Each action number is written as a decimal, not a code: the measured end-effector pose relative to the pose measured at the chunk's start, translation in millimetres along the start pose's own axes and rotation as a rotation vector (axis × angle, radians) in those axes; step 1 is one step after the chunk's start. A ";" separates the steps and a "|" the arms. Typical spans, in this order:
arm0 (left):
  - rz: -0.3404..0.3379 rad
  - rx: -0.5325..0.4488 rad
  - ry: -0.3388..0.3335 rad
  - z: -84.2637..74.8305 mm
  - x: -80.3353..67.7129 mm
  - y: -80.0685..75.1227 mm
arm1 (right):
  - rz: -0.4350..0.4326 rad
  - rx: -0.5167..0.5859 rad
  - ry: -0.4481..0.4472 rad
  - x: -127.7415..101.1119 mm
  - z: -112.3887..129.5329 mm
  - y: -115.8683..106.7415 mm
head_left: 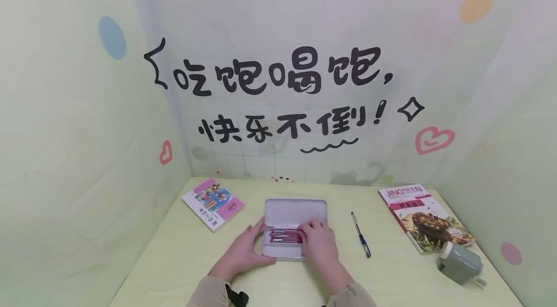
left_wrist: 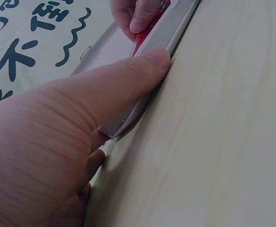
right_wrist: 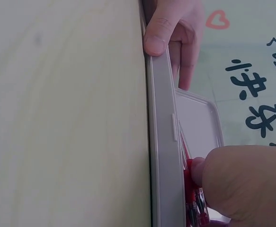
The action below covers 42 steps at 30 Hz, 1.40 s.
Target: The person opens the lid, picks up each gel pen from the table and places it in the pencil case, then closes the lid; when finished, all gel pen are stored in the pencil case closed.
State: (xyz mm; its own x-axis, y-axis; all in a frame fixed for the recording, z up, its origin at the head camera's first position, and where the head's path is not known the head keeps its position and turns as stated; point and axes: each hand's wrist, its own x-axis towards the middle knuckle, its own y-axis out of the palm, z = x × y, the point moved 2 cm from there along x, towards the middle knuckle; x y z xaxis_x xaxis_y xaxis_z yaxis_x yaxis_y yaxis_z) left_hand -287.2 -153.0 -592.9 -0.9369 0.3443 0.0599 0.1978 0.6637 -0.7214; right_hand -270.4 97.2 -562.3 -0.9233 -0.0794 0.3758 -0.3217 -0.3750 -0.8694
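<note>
A pale pencil case [head_left: 283,251] lies on the table with its lid [head_left: 296,212] raised at the back. My left hand [head_left: 241,254] grips its left end, thumb on the front wall and fingers round the side toward the back. Several red pens [head_left: 283,236] lie side by side in the case's tray. Over the right half of the case, my right hand [head_left: 319,246] reaches in and pinches a red pen [left_wrist: 140,39] between thumb and fingers. In the right wrist view the thumb sits on the red barrel, and the fingers are mostly hidden behind it.
To the right of the case lies a blue-and-clear pen [head_left: 361,234]. A magazine [head_left: 426,220] is at the far right, with a grey-green pencil sharpener [head_left: 461,263] by its near corner. At the back left is a pink-and-white booklet [head_left: 213,204]. Fabric walls [head_left: 283,162] enclose the table.
</note>
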 end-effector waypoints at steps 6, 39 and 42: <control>0.001 -0.002 0.000 0.4 -0.3 -0.9 | 0.000 0.013 0.019 0.3 1.2 -0.3; 0.001 -0.006 -0.013 2.5 1.3 1.2 | -0.075 0.127 0.192 -7.4 -56.7 -23.1; -0.002 -0.007 -0.009 3.1 1.1 0.8 | -0.074 0.161 0.268 -11.7 -74.9 -30.4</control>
State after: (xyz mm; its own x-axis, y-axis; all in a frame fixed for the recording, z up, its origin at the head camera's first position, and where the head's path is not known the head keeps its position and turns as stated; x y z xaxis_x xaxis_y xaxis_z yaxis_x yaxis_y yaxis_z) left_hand -289.0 -154.2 -595.5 -0.9400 0.3369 0.0545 0.1983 0.6692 -0.7161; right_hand -265.6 178.7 -564.4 -0.9278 0.1919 0.3201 -0.3728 -0.5137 -0.7727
